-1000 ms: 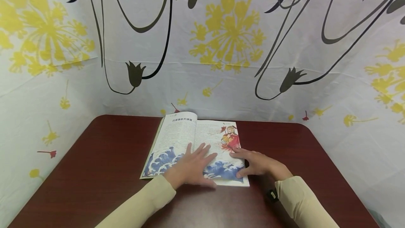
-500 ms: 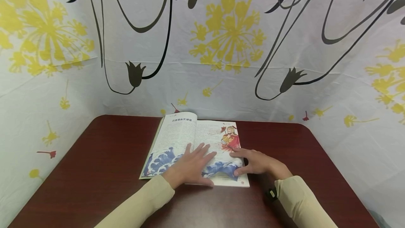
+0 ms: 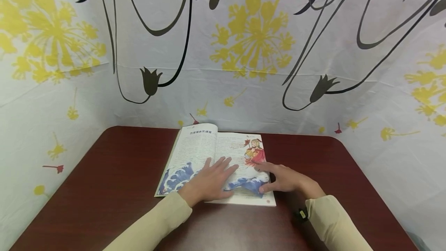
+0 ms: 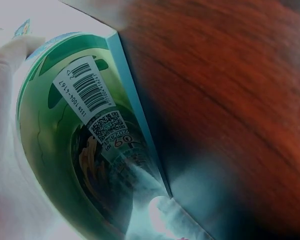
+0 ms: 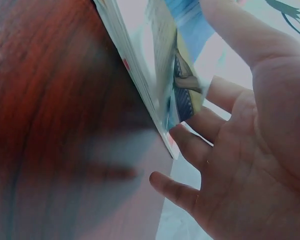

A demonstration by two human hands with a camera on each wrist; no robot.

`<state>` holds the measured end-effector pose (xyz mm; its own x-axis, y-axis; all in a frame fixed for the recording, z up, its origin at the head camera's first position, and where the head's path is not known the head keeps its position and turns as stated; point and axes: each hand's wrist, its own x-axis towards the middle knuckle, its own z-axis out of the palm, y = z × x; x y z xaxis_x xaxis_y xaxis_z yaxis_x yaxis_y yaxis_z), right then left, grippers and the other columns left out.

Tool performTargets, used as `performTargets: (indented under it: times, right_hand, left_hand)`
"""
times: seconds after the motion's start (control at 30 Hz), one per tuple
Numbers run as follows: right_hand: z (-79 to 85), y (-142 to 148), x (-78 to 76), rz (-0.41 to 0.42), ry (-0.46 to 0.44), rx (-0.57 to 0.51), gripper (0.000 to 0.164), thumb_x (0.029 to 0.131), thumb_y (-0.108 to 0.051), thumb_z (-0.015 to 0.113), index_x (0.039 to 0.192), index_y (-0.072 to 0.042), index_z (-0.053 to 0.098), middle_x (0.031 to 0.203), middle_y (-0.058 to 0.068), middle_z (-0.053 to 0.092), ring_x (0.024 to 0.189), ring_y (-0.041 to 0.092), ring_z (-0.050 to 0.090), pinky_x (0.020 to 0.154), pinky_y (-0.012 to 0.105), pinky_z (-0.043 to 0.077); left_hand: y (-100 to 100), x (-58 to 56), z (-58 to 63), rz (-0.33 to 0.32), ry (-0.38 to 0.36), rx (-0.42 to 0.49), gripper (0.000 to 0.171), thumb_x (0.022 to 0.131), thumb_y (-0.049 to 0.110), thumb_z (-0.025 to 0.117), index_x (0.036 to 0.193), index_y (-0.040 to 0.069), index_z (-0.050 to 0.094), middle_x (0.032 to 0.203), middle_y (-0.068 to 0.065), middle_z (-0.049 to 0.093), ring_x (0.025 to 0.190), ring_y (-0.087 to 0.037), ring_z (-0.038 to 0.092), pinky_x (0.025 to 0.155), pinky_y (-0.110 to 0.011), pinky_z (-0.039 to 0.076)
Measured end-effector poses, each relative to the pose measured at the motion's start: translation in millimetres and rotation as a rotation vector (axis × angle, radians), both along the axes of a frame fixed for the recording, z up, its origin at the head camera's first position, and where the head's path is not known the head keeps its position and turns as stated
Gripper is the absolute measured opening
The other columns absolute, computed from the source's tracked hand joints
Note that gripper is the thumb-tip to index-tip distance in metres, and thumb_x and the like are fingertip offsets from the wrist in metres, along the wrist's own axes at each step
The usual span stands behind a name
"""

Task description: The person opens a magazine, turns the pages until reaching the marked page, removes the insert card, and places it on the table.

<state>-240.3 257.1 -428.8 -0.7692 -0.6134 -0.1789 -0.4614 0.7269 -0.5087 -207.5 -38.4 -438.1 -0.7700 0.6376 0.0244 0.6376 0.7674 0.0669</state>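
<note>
An open magazine [image 3: 231, 146] lies on the table, with blue waves printed across both pages and a red-robed figure at the right. My left hand [image 3: 210, 181] rests on it around the fold, fingers spread. The left wrist view looks under its curled-up part at a green cover [image 4: 35, 125] with a barcode label. My right hand [image 3: 287, 179] pinches the lower right corner of a page [image 3: 249, 186], thumb on the printed side. That page bows up off the sheets below. In the right wrist view the lifted page [image 5: 182, 107] shows its other printed side near the fingers.
The dark red wooden table [image 3: 122, 173] extends on both sides of the magazine and in front of it. A white cloth [image 3: 258, 107] printed with flowers hangs behind the table and at its sides. A black band [image 3: 302, 214] sits at the right wrist.
The page's lower right corner has risen and bent inward, baring the white sheet below. My right thumb has shifted slightly left with it. The left hand stays nearly in place, its thumb drawn in.
</note>
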Motion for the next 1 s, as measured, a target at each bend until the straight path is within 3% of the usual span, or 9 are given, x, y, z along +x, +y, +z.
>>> performTargets:
  times: [0.3,0.5,0.63,0.77,0.9,1.0]
  right_hand:
    - [10.5,7,-1.0,-0.067,0.018,-0.029,0.082,0.086,-0.055,0.071,0.152,-0.015,0.042,0.150,0.013,0.045,0.136,0.036,0.043,0.105,0.062,0.036]
    - [17.4,11,-1.1,-0.146,0.032,-0.056,0.069,0.098,-0.052,0.054,0.153,-0.012,0.040,0.150,0.015,0.047,0.138,0.036,0.042,0.107,0.060,0.035]
    - [21.1,14,-1.1,-0.195,0.023,-0.053,0.066,0.102,-0.052,0.046,0.155,-0.013,0.037,0.153,0.015,0.043,0.140,0.038,0.038,0.107,0.062,0.033]
    - [21.0,18,-1.3,-0.204,0.027,-0.036,0.068,0.101,-0.052,0.047,0.156,-0.013,0.035,0.154,0.017,0.040,0.141,0.040,0.037,0.107,0.063,0.034]
    - [20.3,20,-0.7,-0.211,0.010,-0.017,0.070,0.100,-0.053,0.048,0.155,-0.012,0.035,0.155,0.019,0.039,0.141,0.041,0.036,0.107,0.063,0.033]
    - [19.1,19,-0.1,-0.221,-0.016,0.005,0.074,0.099,-0.055,0.048,0.156,-0.010,0.033,0.155,0.020,0.037,0.142,0.042,0.034,0.107,0.064,0.032]
  left_hand:
    - [-2,-1.5,2.1,-0.009,0.055,0.020,0.073,0.092,0.048,0.061,0.154,0.019,0.036,0.158,-0.010,0.036,0.145,-0.029,0.033,0.110,-0.061,0.031]
    - [-2,-2.6,2.5,0.004,0.098,0.017,0.074,0.092,0.047,0.064,0.155,0.019,0.035,0.158,-0.011,0.036,0.144,-0.029,0.035,0.109,-0.059,0.034]
    - [-1,-4.0,3.2,0.013,0.113,0.042,0.082,0.092,0.049,0.064,0.158,0.018,0.026,0.159,-0.010,0.033,0.145,-0.029,0.034,0.110,-0.057,0.034]
    - [-1,-5.5,3.5,0.014,0.135,0.072,0.097,0.090,0.050,0.067,0.161,0.019,0.010,0.163,-0.010,0.024,0.146,-0.028,0.031,0.110,-0.056,0.034]
    - [-2,-6.7,3.7,0.005,0.200,0.097,0.112,0.083,0.049,0.075,0.161,0.019,0.001,0.166,-0.011,0.013,0.147,-0.028,0.028,0.110,-0.056,0.035]
    - [-3,-7.4,3.7,-0.010,0.278,0.112,0.112,0.082,0.046,0.075,0.161,0.018,0.001,0.166,-0.012,0.010,0.148,-0.027,0.026,0.109,-0.054,0.036]
